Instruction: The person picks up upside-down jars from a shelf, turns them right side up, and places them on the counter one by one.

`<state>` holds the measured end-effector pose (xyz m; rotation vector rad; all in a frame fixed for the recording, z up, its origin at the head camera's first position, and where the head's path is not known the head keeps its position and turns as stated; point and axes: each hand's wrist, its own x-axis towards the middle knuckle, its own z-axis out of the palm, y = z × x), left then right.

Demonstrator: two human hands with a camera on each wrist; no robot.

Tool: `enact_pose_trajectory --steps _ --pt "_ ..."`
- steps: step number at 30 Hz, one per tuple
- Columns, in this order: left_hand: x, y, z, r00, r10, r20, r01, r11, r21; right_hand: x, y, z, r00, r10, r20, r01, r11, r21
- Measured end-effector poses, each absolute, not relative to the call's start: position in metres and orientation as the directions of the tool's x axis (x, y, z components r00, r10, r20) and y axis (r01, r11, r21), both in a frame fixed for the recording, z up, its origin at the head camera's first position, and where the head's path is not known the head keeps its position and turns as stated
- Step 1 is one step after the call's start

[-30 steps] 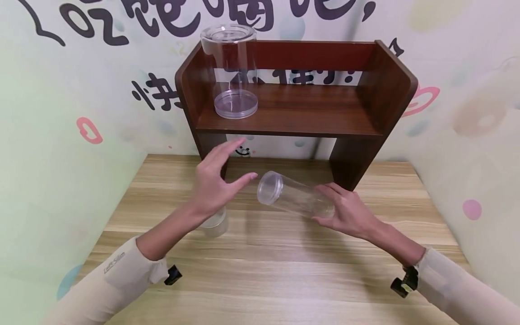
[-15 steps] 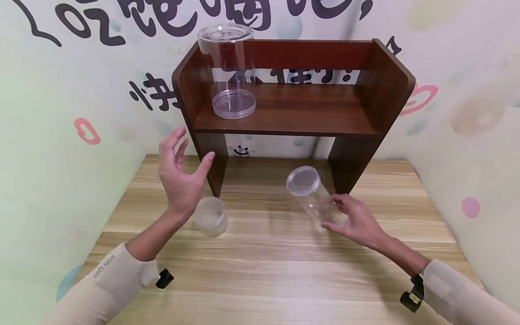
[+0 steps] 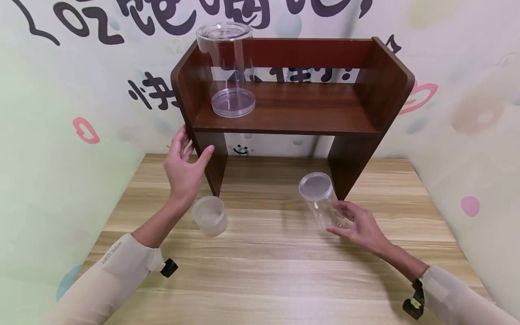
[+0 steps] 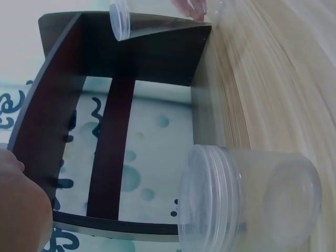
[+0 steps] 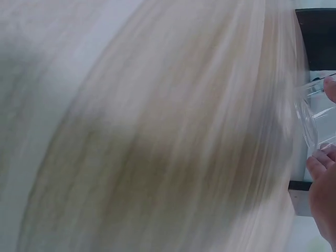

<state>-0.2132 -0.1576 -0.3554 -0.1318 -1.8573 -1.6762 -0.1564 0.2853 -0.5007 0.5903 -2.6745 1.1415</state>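
My right hand (image 3: 337, 219) grips the lower part of a tall clear lidded jar (image 3: 318, 198), which stands tilted with its base at the table (image 3: 264, 271), in front of the shelf's right leg. The right wrist view shows that jar (image 5: 314, 113) at the frame's right edge, with my fingertips (image 5: 321, 167) on it. My left hand (image 3: 195, 149) is spread, its thumb and fingers against the left side panel of the dark wooden shelf (image 3: 292, 108). A small clear jar (image 3: 209, 215) stands on the table just below that hand, large in the left wrist view (image 4: 247, 202).
A large clear lidded jar (image 3: 227, 67) stands upright at the left end of the shelf board. Painted walls close in the table at the back and on both sides. The shelf's underside (image 4: 105, 131) fills the left wrist view.
My right hand has swung the tall jar from lying sideways to nearly upright and moved it right. My left hand has drawn away from the jar, leftward to the shelf's side panel.
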Motion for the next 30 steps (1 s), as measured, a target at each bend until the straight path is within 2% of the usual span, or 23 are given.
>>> enact_pose_trajectory --steps 5,16,22,30 --pt "-0.221 -0.16 -0.361 -0.805 -0.357 0.473 0.421 0.218 0.88 -0.157 0.288 -0.507 -0.911 -0.292 0.292 -0.413 0.63 -0.657" --pt "-0.232 -0.164 -0.366 -0.752 -0.428 0.5 0.46 0.202 0.865 -0.156 0.295 -0.507 -0.921 -0.281 0.271 -0.39 0.67 -0.632" --pt "-0.236 -0.166 -0.369 -0.736 -0.432 0.522 0.481 0.21 0.851 -0.155 0.297 -0.51 -0.93 -0.269 0.249 -0.365 0.736 -0.57" --pt "-0.238 -0.168 -0.37 -0.723 -0.409 0.556 0.506 0.234 0.83 -0.154 0.299 -0.511 -0.933 -0.263 0.246 -0.359 0.721 -0.593"
